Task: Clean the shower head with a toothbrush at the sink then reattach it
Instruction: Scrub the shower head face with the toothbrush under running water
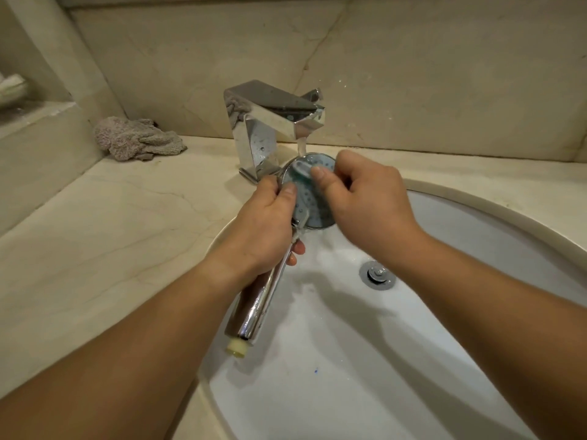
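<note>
Water from the faucet point(279, 122) ran onto the shower head point(313, 198). Left hand point(266, 223) gripped its handle; right hand point(365, 198) pinched the toothbrush point(301, 179). Short, firm strokes across the nozzles would serve best.

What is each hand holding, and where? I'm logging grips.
Left hand grips the shower head at its neck; right hand pinches the toothbrush near its head.

One shower head point(313, 198), chrome handle, round spray face. One toothbrush point(301, 177), teal-and-white, blurred. Two hands: left hand point(265, 227), right hand point(365, 198). One chrome faucet point(270, 122), one water stream. One white sink basin point(349, 344), one drain stopper point(378, 275). One crumpled grey cloth point(136, 138) on countertop point(95, 233).
</note>
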Demonstrator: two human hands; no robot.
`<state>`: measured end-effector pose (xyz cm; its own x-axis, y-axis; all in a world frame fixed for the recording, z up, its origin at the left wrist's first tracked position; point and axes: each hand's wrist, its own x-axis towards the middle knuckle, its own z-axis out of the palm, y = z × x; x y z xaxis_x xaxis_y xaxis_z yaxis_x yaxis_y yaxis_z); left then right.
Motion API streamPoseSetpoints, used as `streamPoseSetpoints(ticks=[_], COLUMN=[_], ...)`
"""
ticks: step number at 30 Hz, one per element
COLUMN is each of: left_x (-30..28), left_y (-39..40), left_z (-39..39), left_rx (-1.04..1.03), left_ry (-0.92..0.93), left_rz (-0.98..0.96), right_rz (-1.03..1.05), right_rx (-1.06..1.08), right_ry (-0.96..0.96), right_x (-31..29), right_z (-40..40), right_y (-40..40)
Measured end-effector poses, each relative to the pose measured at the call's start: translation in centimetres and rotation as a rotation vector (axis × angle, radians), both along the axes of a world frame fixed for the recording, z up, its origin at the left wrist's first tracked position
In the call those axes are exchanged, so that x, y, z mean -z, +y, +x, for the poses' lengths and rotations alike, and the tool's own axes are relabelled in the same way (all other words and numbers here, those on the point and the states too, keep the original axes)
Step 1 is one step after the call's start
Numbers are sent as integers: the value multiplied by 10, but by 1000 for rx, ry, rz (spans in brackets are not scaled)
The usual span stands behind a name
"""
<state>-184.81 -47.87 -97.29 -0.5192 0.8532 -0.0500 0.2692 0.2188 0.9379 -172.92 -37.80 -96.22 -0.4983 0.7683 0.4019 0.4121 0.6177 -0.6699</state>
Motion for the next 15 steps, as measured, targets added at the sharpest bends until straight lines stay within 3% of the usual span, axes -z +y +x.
streamPoseSetpoints(ticks=[4, 6, 15], left_x=[-1, -2, -12], left_y=[-1, -1, -5], left_z=[-2, 0, 2], left_rx=[-7, -3, -76], left_ry=[-6, -50, -251], left_rz=[2, 12, 54], right_rz=[-9, 12, 0], right_rx=[20, -64, -50], right_ry=[10, -14, -44], right_x=[0, 3, 2], right_z=[4, 3, 10], right_y=[6, -2, -5])
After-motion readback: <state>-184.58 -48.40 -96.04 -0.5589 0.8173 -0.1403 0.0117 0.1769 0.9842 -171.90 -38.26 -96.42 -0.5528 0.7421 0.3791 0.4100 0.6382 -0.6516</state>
